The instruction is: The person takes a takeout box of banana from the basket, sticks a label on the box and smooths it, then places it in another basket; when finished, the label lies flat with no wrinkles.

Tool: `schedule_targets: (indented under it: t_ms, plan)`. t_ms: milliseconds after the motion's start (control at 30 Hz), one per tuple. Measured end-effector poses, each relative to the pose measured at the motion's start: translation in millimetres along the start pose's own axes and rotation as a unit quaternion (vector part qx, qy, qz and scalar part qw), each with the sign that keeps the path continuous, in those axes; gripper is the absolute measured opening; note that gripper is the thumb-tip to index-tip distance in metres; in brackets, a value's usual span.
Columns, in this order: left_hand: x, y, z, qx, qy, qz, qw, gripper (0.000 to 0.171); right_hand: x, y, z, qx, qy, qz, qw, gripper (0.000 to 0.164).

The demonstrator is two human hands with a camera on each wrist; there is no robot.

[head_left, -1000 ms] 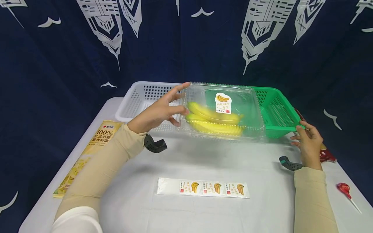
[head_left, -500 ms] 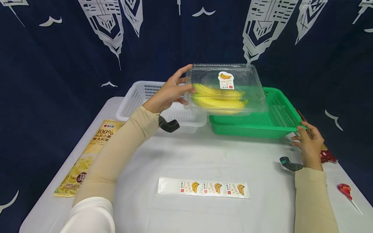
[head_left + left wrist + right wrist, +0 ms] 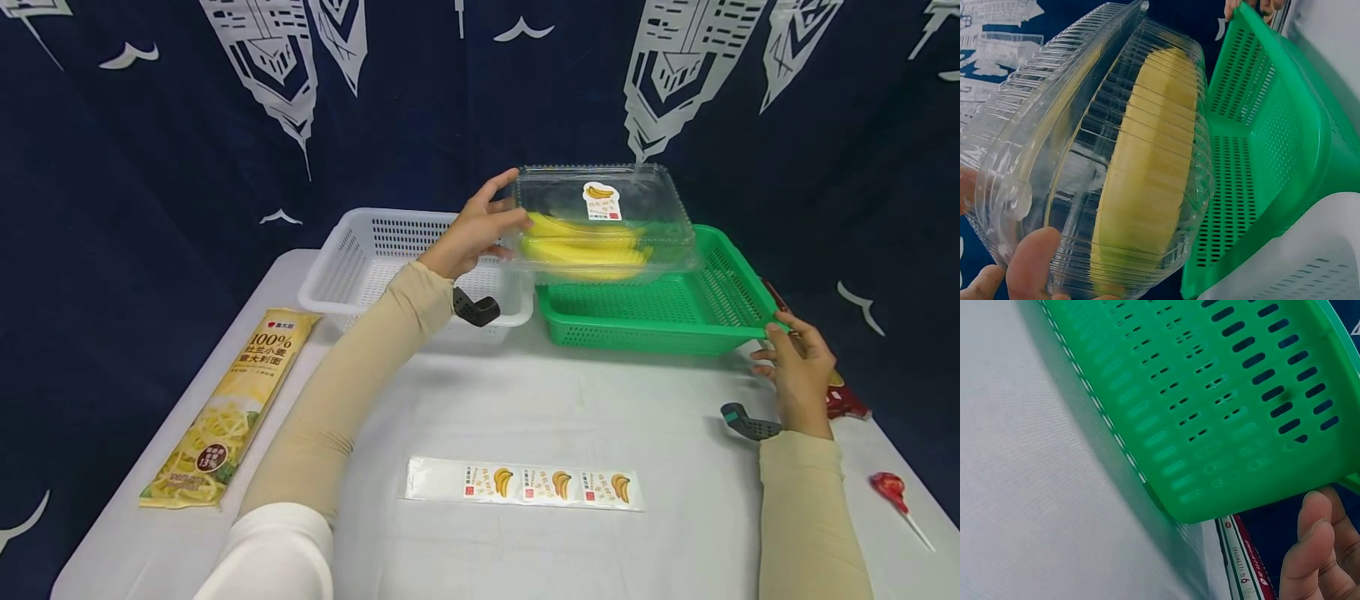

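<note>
My left hand (image 3: 483, 225) grips the left end of a clear plastic clamshell box (image 3: 675, 208) with yellow bananas (image 3: 577, 250) inside. A white label (image 3: 602, 202) with a banana picture sits on its lid. The box hangs tilted over the back left part of a green perforated basket (image 3: 630, 325). In the left wrist view, the thumb (image 3: 1034, 262) presses the box's end and the basket's inside (image 3: 1235, 181) shows below. My right hand (image 3: 802, 367) pinches the green basket's front right corner at the rim, thumb and fingers around it in the right wrist view.
A white basket (image 3: 352, 275) stands left of the green one. A yellow pasta bag (image 3: 232, 408) lies at the left, a strip of banana stickers (image 3: 525, 484) at the front. A red lollipop (image 3: 888, 487) and a dark red package (image 3: 846, 402) are at the right.
My left hand has raised the box of bananas and carried it rightward and back, from in front of the baskets to over the green basket. The right hand has stayed at the basket's corner.
</note>
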State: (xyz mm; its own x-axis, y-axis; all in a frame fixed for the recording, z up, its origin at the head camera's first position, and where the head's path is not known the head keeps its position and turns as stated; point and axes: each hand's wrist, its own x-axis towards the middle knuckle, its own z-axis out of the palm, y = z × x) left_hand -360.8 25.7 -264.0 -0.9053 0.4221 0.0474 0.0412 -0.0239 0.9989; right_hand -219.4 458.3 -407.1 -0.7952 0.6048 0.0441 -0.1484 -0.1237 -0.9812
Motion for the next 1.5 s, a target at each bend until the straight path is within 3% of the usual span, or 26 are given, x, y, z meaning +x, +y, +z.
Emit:
schedule_targets:
  t_ms: [367,933,1233,1500]
  plan:
    - [23.9,-20.8,20.9,-0.018,0.005,-0.007,0.9998,0.076,-2,-2,1,0.006,0.000,0.001,1.000,0.021]
    - [48.7,-48.1,51.7,-0.057,0.032,-0.048,0.9967,0.079,-2,-2,0,0.011,-0.006,0.003,1.000,0.021]
    - [53.6,-52.6,69.3,-0.061,0.031,-0.078,0.9946,0.078,0,0,0,-0.002,-0.001,0.003,1.000,0.021]
    - [52.5,-56.1,81.8,-0.024,0.042,-0.082,0.9955,0.080,1,0,1,0.002,0.001,0.006,1.000,0.022]
